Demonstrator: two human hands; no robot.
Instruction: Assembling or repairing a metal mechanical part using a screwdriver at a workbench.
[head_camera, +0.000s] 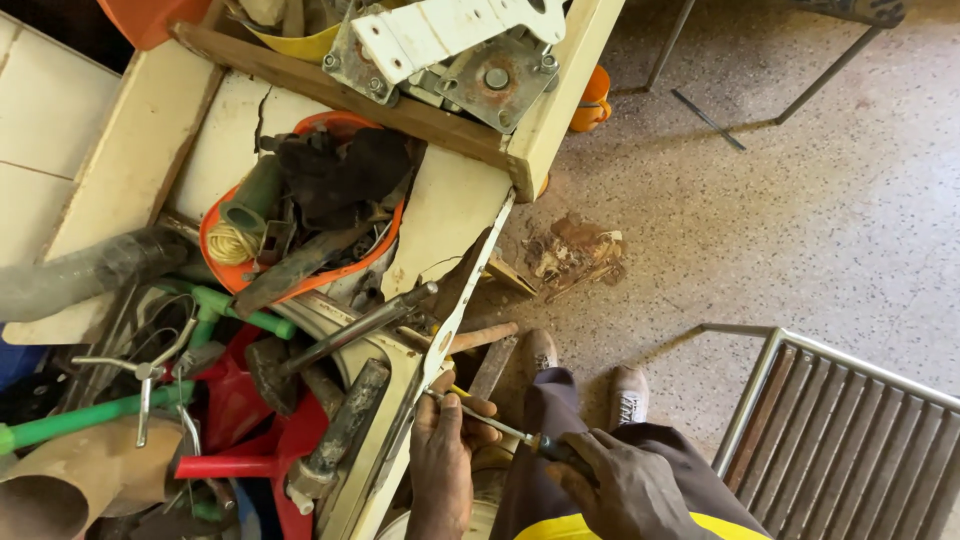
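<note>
The bowl (225, 270) is orange, with a yellow coil of string (231, 243) inside. The pipes (95, 415) are green, the funnel (255, 440) red. The bracket (440, 35) is white with rust-brown spots. The floor (800, 220) is speckled beige. The shoes (628, 395) look whitish.

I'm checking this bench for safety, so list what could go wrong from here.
1. The screwdriver tip sits beside the left hand fingers; a slip by the right hand could stab them.
2. The hammer lies loose among piled tools near the bench edge, above the shoes; it might fall.
</note>
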